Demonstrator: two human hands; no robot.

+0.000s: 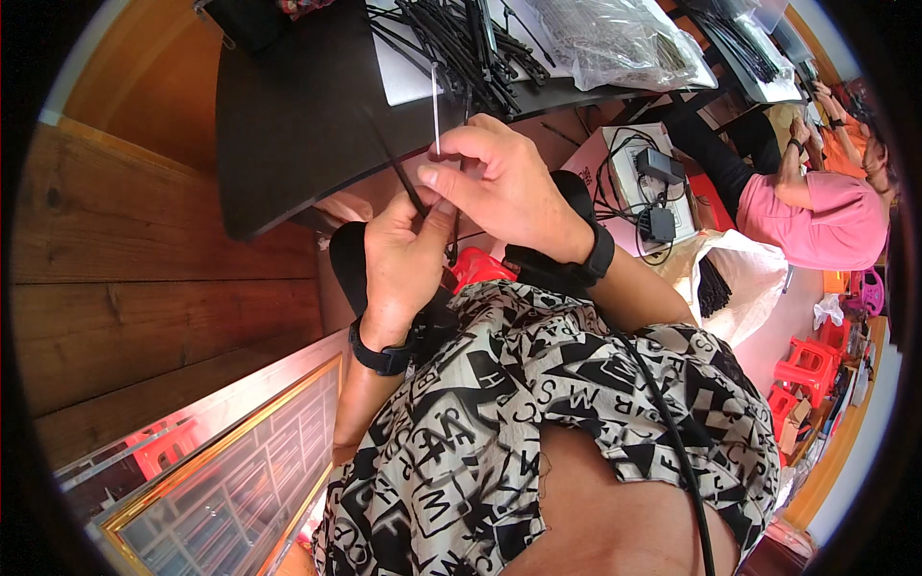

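Both of my hands are raised close together in front of the dark table's edge. My left hand is closed round a slim black rod, whose upper part slants up and to the left. My right hand pinches the lower end of a thin silvery rod between thumb and fingers; it stands nearly upright. The two hands almost touch at the fingertips. Whether the two rods are joined is hidden by my fingers. Beyond them, a loose pile of black rods lies on a white sheet.
The dark table curves along the far side. Clear plastic bags lie on it. To the right stand a carton with black power adapters and a white sack of black rods. A person in pink sits farther right.
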